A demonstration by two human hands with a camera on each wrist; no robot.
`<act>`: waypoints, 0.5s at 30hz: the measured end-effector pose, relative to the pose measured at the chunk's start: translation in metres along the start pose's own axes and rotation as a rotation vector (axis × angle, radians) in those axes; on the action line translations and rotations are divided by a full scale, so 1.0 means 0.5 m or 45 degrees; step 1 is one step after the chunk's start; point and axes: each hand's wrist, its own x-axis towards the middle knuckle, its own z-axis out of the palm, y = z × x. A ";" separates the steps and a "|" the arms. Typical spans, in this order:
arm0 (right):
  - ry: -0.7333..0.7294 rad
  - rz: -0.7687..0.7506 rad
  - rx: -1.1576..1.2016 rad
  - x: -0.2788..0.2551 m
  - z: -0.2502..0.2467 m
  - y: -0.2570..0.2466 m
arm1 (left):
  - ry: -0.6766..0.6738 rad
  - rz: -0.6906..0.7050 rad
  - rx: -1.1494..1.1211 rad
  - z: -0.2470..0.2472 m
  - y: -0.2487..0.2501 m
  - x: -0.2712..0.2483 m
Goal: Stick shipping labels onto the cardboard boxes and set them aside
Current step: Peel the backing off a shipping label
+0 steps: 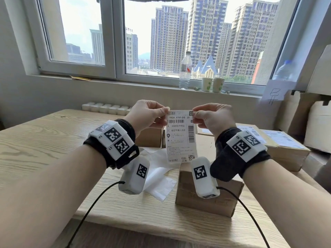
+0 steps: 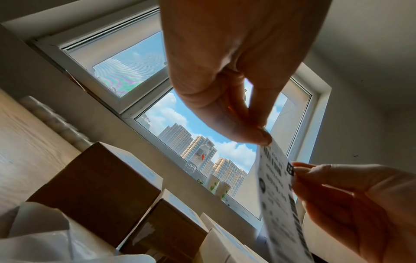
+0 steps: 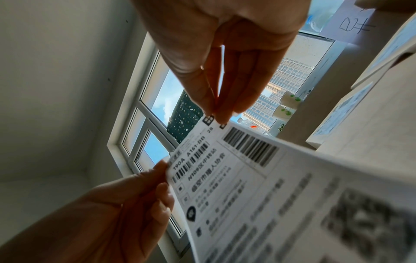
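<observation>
A white shipping label (image 1: 180, 136) with barcodes hangs upright in the air above the wooden table (image 1: 44, 145). My left hand (image 1: 165, 111) pinches its top left corner and my right hand (image 1: 194, 113) pinches its top right corner. The left wrist view shows the label (image 2: 276, 192) edge-on below my left hand (image 2: 263, 137); the right wrist view shows its printed face (image 3: 258, 186) under my right hand (image 3: 216, 113). An unlabelled brown cardboard box (image 1: 209, 196) sits on the table right below the label.
Peeled white backing paper (image 1: 159, 174) lies left of the box. Labelled boxes (image 1: 279, 145) stand at the right, another brown box (image 1: 150, 138) behind my left hand. On the windowsill are a water bottle (image 1: 185, 70) and two paper cups (image 1: 213, 85). Large cartons (image 1: 318, 122) stand far right.
</observation>
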 end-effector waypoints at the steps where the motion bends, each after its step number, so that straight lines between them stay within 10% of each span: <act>1: 0.019 -0.020 -0.013 0.001 0.001 0.001 | 0.002 -0.005 -0.005 0.000 -0.001 0.000; 15: -0.227 -0.237 -0.155 -0.032 0.043 -0.023 | -0.122 -0.004 -0.117 0.009 0.010 -0.019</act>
